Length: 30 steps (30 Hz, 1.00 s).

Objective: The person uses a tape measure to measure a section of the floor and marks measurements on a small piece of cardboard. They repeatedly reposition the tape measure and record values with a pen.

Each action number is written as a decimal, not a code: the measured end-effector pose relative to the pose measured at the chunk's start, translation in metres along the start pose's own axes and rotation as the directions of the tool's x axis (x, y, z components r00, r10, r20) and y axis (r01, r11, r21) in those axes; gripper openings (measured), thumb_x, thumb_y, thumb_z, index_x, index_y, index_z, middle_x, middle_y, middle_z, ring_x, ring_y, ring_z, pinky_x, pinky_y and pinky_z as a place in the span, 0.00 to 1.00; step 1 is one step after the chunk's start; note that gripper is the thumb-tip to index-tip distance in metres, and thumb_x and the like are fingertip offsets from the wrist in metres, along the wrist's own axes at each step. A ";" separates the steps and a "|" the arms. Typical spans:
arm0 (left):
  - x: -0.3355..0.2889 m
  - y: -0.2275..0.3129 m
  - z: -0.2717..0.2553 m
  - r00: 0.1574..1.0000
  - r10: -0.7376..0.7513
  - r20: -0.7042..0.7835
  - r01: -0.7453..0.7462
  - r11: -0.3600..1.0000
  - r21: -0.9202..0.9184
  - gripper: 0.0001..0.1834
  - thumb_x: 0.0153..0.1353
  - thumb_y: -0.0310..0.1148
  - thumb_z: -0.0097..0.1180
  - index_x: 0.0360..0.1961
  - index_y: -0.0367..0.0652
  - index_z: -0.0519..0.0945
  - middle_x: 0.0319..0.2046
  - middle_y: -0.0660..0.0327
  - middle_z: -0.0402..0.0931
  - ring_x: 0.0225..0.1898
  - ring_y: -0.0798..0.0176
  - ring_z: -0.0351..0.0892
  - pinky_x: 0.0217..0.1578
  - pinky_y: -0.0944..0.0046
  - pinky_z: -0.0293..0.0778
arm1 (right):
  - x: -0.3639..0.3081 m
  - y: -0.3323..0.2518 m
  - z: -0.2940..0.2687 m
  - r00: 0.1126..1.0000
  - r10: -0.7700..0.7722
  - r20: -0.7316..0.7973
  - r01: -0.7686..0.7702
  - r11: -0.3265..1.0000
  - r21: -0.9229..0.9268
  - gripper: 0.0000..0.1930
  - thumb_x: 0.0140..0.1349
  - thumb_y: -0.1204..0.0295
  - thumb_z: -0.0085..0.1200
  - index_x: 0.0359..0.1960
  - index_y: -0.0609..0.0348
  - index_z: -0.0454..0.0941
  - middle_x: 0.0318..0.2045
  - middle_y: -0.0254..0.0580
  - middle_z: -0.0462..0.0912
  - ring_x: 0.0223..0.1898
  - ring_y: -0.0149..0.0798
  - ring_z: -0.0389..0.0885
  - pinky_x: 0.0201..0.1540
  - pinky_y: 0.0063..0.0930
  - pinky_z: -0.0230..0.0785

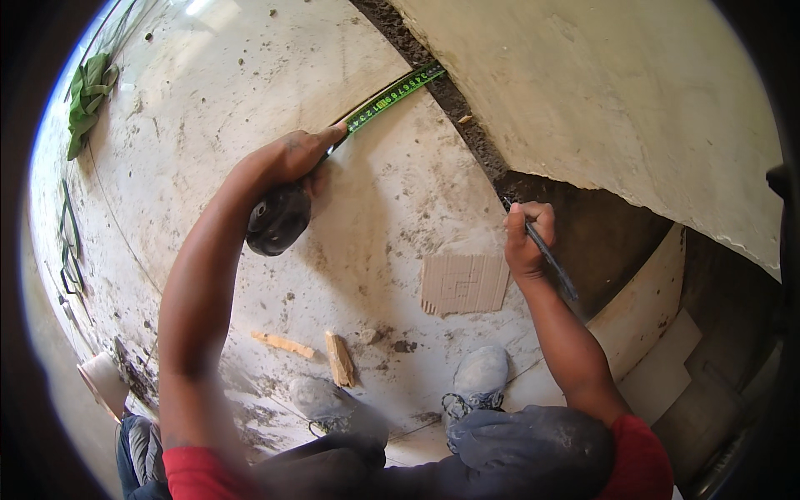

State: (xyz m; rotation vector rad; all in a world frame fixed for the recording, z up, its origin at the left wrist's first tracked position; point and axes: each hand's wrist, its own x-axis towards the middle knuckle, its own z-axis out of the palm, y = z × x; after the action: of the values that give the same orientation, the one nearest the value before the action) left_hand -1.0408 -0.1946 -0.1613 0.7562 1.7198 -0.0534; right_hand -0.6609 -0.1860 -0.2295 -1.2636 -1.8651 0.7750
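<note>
My left hand (304,157) is closed on a tape measure (393,98). Its green blade runs out over the dirty pale floor tiles to the foot of the wall, crossing a dark gap. Below my left wrist the black case (280,220) of the tape shows, partly covered by my forearm. My right hand (530,233) grips a slim dark marking tool, like a pencil or pen (557,270), with its tip at the tile edge by the gap. Near that hand lies a square of ribbed cardboard (465,283) with a small drawn figure on it.
A pale wall (617,92) rises at the right, with a dark recess (600,221) beneath its broken edge. Two wood scraps (339,358) lie by my shoes (481,371). At the far left are a green cloth (87,100), a dark strap (70,250) and a white bucket (103,383).
</note>
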 end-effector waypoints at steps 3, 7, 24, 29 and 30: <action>0.003 0.000 -0.002 0.999 -0.022 0.045 0.022 1.000 -0.017 0.42 0.68 0.67 0.35 0.15 0.39 0.77 0.13 0.59 0.73 0.16 0.63 0.73 0.24 0.62 0.72 | 0.001 -0.002 0.000 1.000 -0.006 0.011 0.006 1.000 0.010 0.11 0.68 0.68 0.55 0.33 0.57 0.67 0.22 0.35 0.75 0.22 0.27 0.71 0.29 0.24 0.66; 0.005 0.000 -0.003 0.995 0.009 0.101 -0.003 0.998 -0.057 0.41 0.69 0.65 0.35 0.15 0.40 0.77 0.14 0.59 0.73 0.16 0.63 0.73 0.24 0.62 0.73 | 0.002 -0.002 0.000 1.000 -0.006 0.019 0.005 1.000 0.026 0.11 0.68 0.68 0.55 0.33 0.57 0.66 0.21 0.35 0.75 0.23 0.27 0.71 0.30 0.24 0.66; 0.013 -0.006 -0.010 0.961 0.001 0.275 0.053 0.981 -0.188 0.39 0.70 0.62 0.36 0.14 0.41 0.77 0.13 0.59 0.73 0.14 0.65 0.73 0.21 0.62 0.74 | 0.001 0.000 0.000 1.000 0.002 0.023 -0.002 1.000 0.026 0.11 0.67 0.70 0.56 0.32 0.58 0.67 0.23 0.37 0.74 0.24 0.31 0.71 0.31 0.26 0.66; 0.013 -0.004 -0.009 0.962 -0.021 0.272 0.078 0.976 -0.203 0.40 0.69 0.64 0.37 0.14 0.41 0.77 0.13 0.59 0.73 0.14 0.64 0.74 0.21 0.62 0.74 | -0.001 0.005 0.000 1.000 -0.003 0.024 0.002 0.999 0.040 0.11 0.65 0.71 0.59 0.32 0.59 0.68 0.27 0.40 0.74 0.26 0.34 0.71 0.32 0.28 0.68; 0.012 -0.004 -0.009 0.966 -0.020 0.258 0.072 0.979 -0.192 0.40 0.69 0.64 0.37 0.14 0.41 0.77 0.13 0.59 0.73 0.15 0.64 0.74 0.22 0.62 0.74 | -0.001 0.005 0.000 1.000 -0.018 0.024 0.017 0.999 0.031 0.10 0.65 0.71 0.58 0.33 0.59 0.68 0.27 0.40 0.74 0.26 0.34 0.71 0.32 0.28 0.68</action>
State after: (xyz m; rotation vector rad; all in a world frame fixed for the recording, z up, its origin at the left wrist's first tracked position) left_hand -1.0515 -0.1888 -0.1711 0.5346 1.4717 -0.0085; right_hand -0.6579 -0.1851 -0.2333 -1.2221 -1.8744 0.8101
